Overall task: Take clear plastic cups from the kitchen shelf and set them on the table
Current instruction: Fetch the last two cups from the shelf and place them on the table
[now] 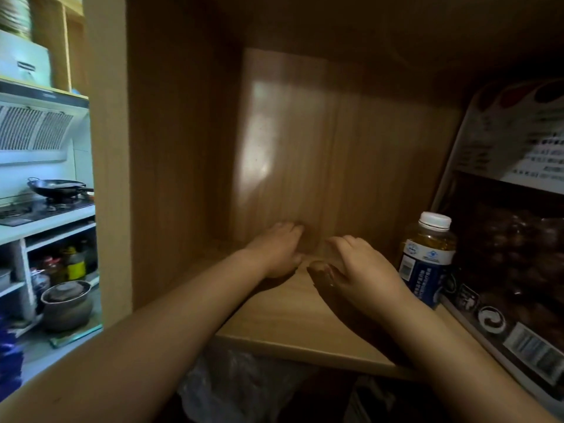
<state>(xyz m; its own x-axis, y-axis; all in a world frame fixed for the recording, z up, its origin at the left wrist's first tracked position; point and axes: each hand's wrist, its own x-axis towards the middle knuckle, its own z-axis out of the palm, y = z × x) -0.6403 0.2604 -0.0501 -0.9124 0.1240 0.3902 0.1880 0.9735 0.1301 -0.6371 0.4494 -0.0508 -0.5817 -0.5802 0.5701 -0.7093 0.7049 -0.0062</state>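
Both my hands reach deep into a wooden shelf compartment (274, 319). Between them a faint see-through shape, apparently a clear plastic cup (317, 250), stands near the back panel and is hard to make out in the dim light. My right hand (357, 267) curls around it, thumb in front and fingers behind. My left hand (280, 248) lies on the cup's left side with its fingers pointing at the back wall; whether it grips the cup is unclear. No table is in view.
A white-capped bottle with a blue label (427, 257) stands just right of my right hand. A large printed food bag (512, 239) fills the right side. Left of the cabinet wall are a stove with a wok (58, 187), a range hood (33, 129) and a clay pot (65, 303).
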